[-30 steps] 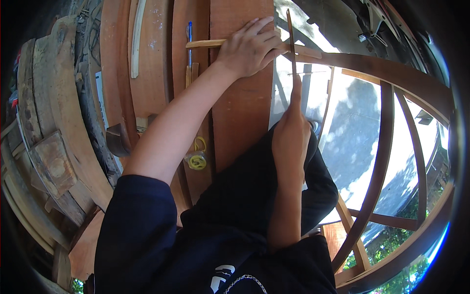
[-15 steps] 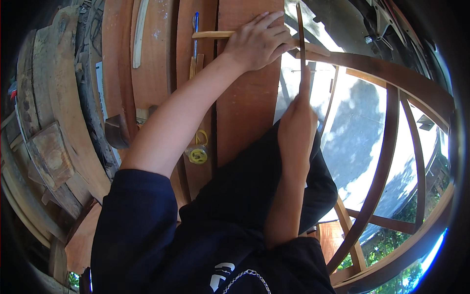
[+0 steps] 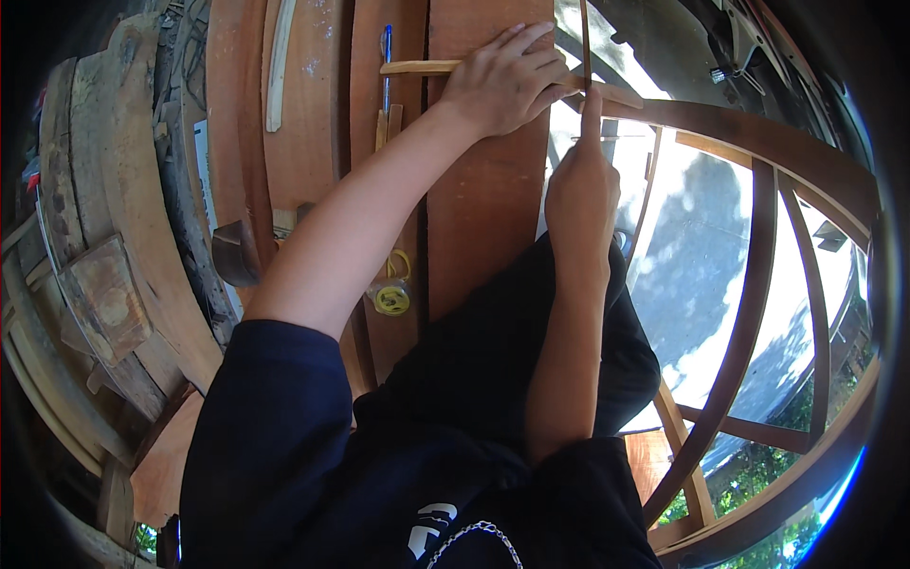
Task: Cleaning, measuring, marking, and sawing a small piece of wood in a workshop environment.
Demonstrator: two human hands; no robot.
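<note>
A narrow wooden strip (image 3: 417, 67) lies crosswise over a wide reddish-brown plank (image 3: 488, 204), its right end sticking out past the plank's edge. My left hand (image 3: 507, 83) rests over the strip's middle, pressing it to the plank with bent fingers. In my closed right hand (image 3: 580, 194) is a handsaw (image 3: 586, 43), seen edge-on as a thin dark blade, index finger stretched along it. The blade crosses the strip just right of my left hand. My fist hides the saw's handle; whether the teeth touch the wood, I cannot tell.
A blue pen (image 3: 387, 62) and a yellow tape roll (image 3: 391, 299) lie on the boards left of the plank. A curved wooden frame (image 3: 758, 266) stands to the right. Old timber pieces (image 3: 133, 209) are stacked at the far left.
My right hand has moved forward, away from me, sliding the saw along across the strip. My left hand keeps its hold on the strip. The whole view has shifted slightly.
</note>
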